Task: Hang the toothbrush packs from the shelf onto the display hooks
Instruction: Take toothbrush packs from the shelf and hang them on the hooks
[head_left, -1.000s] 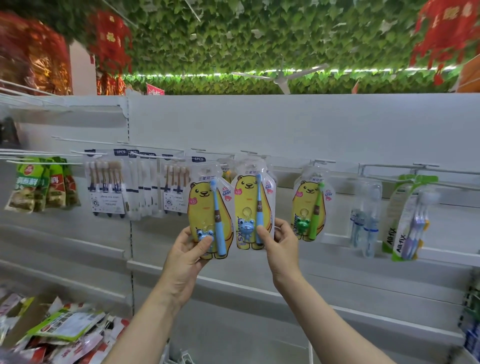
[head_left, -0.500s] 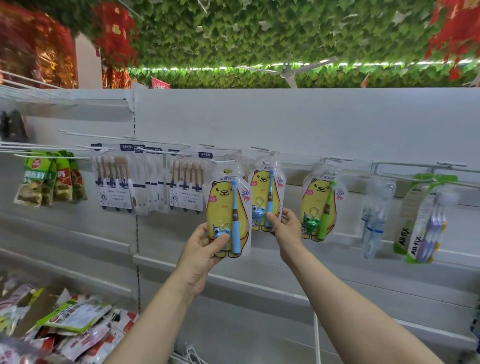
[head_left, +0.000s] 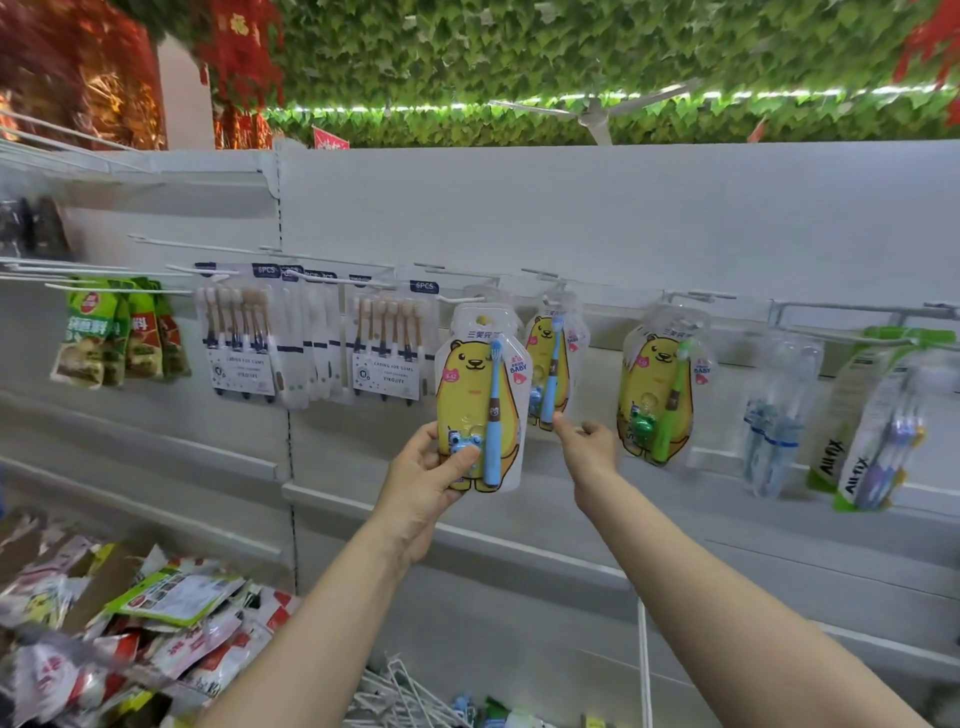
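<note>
Left hand (head_left: 431, 478) up front, fingers wrapped behind the blue-brush bear pack (head_left: 480, 400) and thumb clamped over the little blue toy at its foot, so that's a firm one-handed grip low down. Right hand (head_left: 587, 447) is loose, fingers lightly curled and holding nothing, with just the forefinger tip at the bottom edge of the hung pack (head_left: 550, 358), which sits on its peg against the panel. The held pack's top is right by the free hook (head_left: 465, 300), not yet threaded on. Here's the danger: gripped only at the bottom, the top can tip or flop, and the pack itself hides part of the hook tip, so the hang hole may miss and the pack slip down. A wide swing could also knock the hung pack, or the green-brush pack (head_left: 660, 384) beyond it. Compared with half a second ago, the right hand was pinching that hung pack's lower edge and has now let go, while the left-hand pack has hardly shifted.
</note>
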